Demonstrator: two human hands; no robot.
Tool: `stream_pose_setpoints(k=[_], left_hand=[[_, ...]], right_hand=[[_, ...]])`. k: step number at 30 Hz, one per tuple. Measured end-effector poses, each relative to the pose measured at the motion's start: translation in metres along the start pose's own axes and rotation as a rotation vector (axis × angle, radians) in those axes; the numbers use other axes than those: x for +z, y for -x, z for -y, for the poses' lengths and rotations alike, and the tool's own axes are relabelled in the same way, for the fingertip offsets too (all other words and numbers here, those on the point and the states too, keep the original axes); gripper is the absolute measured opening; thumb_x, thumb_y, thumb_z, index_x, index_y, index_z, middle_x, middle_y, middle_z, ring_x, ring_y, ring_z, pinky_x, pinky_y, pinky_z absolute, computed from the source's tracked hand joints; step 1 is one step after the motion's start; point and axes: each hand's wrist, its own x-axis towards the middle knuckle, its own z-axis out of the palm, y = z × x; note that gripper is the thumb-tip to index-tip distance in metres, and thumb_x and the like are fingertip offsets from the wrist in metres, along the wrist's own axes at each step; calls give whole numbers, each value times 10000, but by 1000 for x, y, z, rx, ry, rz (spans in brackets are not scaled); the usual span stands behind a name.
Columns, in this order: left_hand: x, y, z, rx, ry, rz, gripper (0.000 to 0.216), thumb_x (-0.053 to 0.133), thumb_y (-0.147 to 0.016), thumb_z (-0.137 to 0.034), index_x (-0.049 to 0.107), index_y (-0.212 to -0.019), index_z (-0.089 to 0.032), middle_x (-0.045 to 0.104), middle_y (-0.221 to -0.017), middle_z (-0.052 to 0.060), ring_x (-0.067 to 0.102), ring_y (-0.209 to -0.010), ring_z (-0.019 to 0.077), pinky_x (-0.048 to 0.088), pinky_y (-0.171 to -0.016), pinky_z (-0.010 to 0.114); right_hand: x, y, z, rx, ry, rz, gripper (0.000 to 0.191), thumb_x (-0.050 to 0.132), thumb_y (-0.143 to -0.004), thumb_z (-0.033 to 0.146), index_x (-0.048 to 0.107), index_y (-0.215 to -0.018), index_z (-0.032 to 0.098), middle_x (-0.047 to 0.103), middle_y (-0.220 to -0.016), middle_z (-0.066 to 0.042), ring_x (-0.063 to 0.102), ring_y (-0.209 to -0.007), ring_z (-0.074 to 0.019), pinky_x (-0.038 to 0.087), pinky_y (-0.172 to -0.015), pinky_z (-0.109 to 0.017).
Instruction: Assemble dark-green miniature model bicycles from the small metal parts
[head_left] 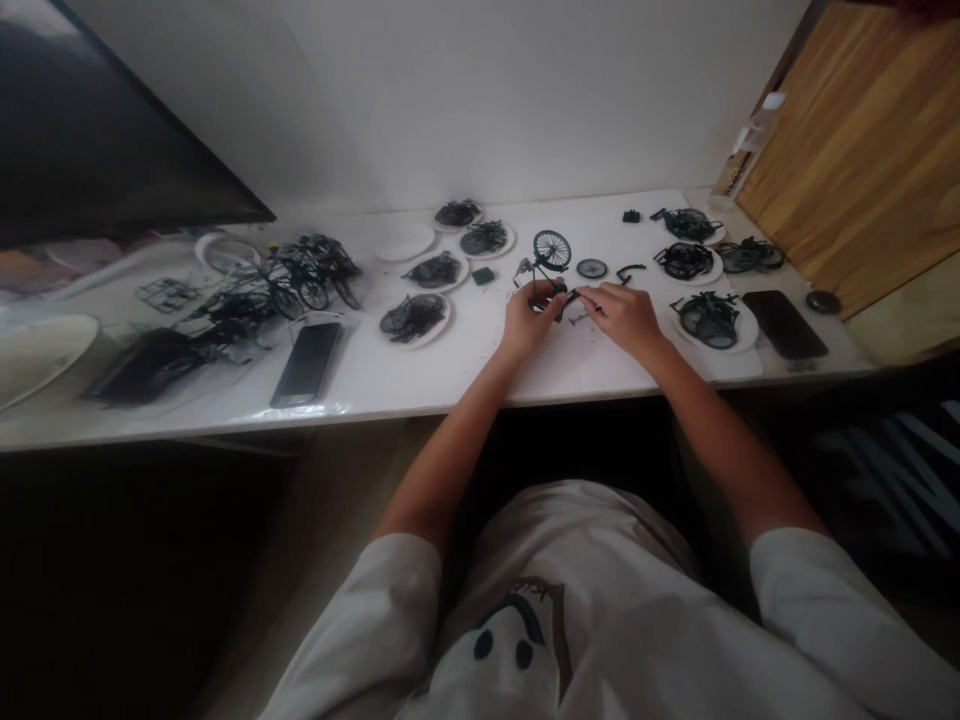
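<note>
My left hand (531, 318) is closed around the dark frame of a miniature bicycle, whose spoked wheel (553, 251) stands up above my fingers. Opposite it, my right hand (621, 312) pinches at a small dark part on the same model; the part is too small to name. Both hands meet just over the white table. A loose spoked wheel (592, 268) lies flat beyond my right hand, with a curved dark piece (631, 271) beside it. Under my fingers a thin grey part (579, 320) rests on the table.
White plates heaped with dark bicycle parts (415, 317) stand left; more plates (739, 325) stand right. Assembled miniature bicycles (311, 275) crowd the left side near a phone (307, 362). Another phone (785, 324) lies right. A bottle (754, 140) stands by the wooden board (870, 130).
</note>
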Motion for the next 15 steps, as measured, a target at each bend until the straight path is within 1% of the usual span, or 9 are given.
stream_pose_setpoints(k=[2, 4, 6, 8, 11, 15], left_hand=[[0, 1, 2, 6, -3, 27, 396, 922, -894, -514, 848, -1109, -190, 876, -1094, 125, 756, -850, 178, 623, -783, 314], [0, 1, 2, 0, -2, 50, 468, 921, -889, -592, 845, -1115, -189, 879, -1113, 135, 773, -880, 191, 624, -775, 316], [0, 3, 0, -12, 6, 80, 530, 916, -880, -651, 842, -1119, -184, 880, -1123, 144, 791, -909, 208, 629, -769, 318], [0, 4, -5, -22, 15, 114, 559, 919, -871, -673, 841, -1123, -180, 881, -1126, 148, 809, -934, 223, 635, -775, 320], [0, 6, -14, -34, 19, 149, 527, 935, -873, -640, 842, -1116, -182, 883, -1122, 146, 825, -948, 236, 637, -785, 326], [0, 9, -23, -65, -5, 139, 408, 959, -873, -515, 858, -1085, -181, 884, -1058, 126, 805, -878, 212, 617, -781, 318]], right_hand=[[6, 3, 2, -33, -11, -9, 372, 563, -1164, 256, 851, -1397, 223, 871, -1017, -95, 787, -912, -230, 549, -779, -330], [10, 5, 3, -31, -22, -28, 370, 575, -1164, 265, 851, -1407, 224, 863, -973, -88, 770, -876, -216, 541, -758, -319], [12, 6, 2, -8, -36, -51, 358, 588, -1166, 284, 862, -1387, 219, 869, -997, -100, 769, -880, -216, 548, -765, -321], [13, 6, 1, 16, -50, -58, 353, 595, -1164, 301, 872, -1366, 216, 877, -1032, -113, 777, -894, -223, 561, -782, -328], [13, 7, 2, 45, -64, -27, 374, 584, -1157, 323, 875, -1372, 228, 880, -1036, -115, 785, -904, -237, 578, -798, -337], [10, 8, 4, 82, -96, 28, 398, 575, -1134, 305, 874, -1392, 254, 884, -1047, -111, 795, -938, -258, 609, -831, -358]])
